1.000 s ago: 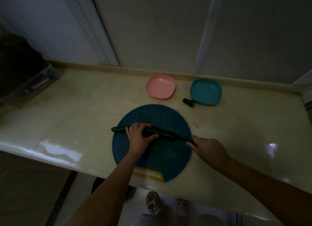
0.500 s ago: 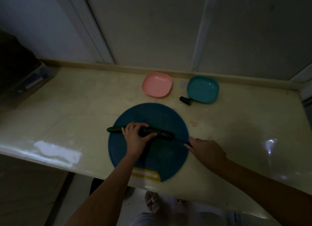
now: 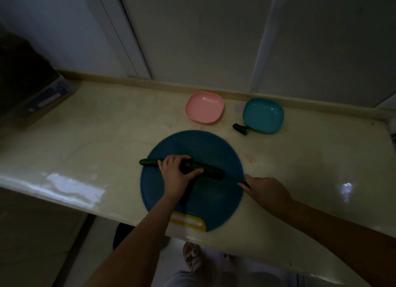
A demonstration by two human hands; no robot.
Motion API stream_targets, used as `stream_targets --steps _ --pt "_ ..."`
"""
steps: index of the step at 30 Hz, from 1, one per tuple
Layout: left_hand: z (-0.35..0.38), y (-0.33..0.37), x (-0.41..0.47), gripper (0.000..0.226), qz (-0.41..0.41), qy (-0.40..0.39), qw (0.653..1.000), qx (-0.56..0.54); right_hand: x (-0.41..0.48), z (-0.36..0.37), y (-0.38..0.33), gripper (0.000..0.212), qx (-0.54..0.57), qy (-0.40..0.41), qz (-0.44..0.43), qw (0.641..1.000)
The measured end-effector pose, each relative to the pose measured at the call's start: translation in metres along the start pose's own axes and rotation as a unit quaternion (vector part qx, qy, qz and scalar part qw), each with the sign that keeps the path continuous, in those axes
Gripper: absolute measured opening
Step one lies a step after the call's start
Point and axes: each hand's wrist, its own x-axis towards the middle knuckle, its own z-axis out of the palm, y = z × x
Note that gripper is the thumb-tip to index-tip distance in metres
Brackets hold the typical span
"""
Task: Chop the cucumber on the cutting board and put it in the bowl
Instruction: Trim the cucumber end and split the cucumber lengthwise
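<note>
The left hand (image 3: 176, 176) gripped the cucumber (image 3: 211, 171), fingers curled over its top and the thumb pressed along its near side. The right hand (image 3: 265, 192) was closed round the dark handle of a knife (image 3: 235, 178), whose thin blade reached to the cucumber's right end. In the dim light it was unclear whether the edge touched the cucumber.

The cucumber lay whole across the middle of the round blue cutting board (image 3: 199, 147), running from left to right, with its left tip just past the board's edge. The board had a yellow grip (image 3: 186, 222) on its near side and rested on the cream worktop (image 3: 107, 136) in the centre of the frame.

Above the board, near the back wall, stood a pink bowl (image 3: 204, 107) and to its right a teal bowl (image 3: 263, 115). The inside of each showed only plain coloured plastic. A short cut cucumber end (image 3: 241, 128) lay on the worktop just beside the teal bowl's lower left corner. Between the bowls was a small pale mark (image 3: 237, 108), too faint to read.

At the far left of the frame sat a dark box (image 3: 49, 96) with a blue and white label. Its writing was too blurred to read.
</note>
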Motion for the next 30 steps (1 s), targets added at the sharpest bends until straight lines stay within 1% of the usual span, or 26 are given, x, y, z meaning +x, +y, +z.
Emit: stream_targets --steps 5,9,15,18,21,24,26,28,29,30 --pt "0.002 -0.004 0.001 0.065 -0.001 -0.004 1.000 0.001 0.001 0.002 0.003 0.026 -0.004 -0.012 0.000 1.000" --pt "0.004 -0.003 0.001 0.064 0.006 0.002 1.000 0.006 0.005 0.000 0.005 0.031 0.000 -0.041 0.007 0.999" --pt "0.007 -0.004 0.000 0.063 0.010 0.015 1.000 0.011 0.005 -0.005 0.003 0.032 0.005 -0.063 0.007 0.998" --pt "0.008 -0.006 0.001 0.062 0.017 0.015 1.000 0.020 0.004 -0.003 0.002 0.032 0.011 -0.067 0.016 0.998" --pt "0.009 -0.007 -0.001 0.061 0.023 0.020 0.999 0.021 0.004 -0.002 0.004 0.025 0.021 -0.063 0.024 0.997" --pt "0.010 -0.006 -0.002 0.061 0.021 0.026 0.999 0.020 0.002 -0.002 0.006 0.029 0.042 -0.056 0.023 0.997" --pt "0.011 -0.006 -0.002 0.060 0.023 0.028 0.999 0.022 0.003 -0.002 0.005 0.025 0.044 -0.080 0.033 0.995" --pt "0.012 -0.007 -0.002 0.061 0.025 0.028 0.999 0.027 0.006 0.000 0.001 0.025 0.048 -0.091 0.041 0.994" --pt "0.012 -0.008 -0.002 0.061 0.024 0.026 0.999 0.027 0.007 0.002 -0.001 0.028 0.062 -0.098 0.049 0.992" --pt "0.012 -0.008 -0.002 0.061 0.023 0.024 0.999 0.025 0.009 0.003 -0.004 0.030 0.093 -0.128 0.070 0.985"
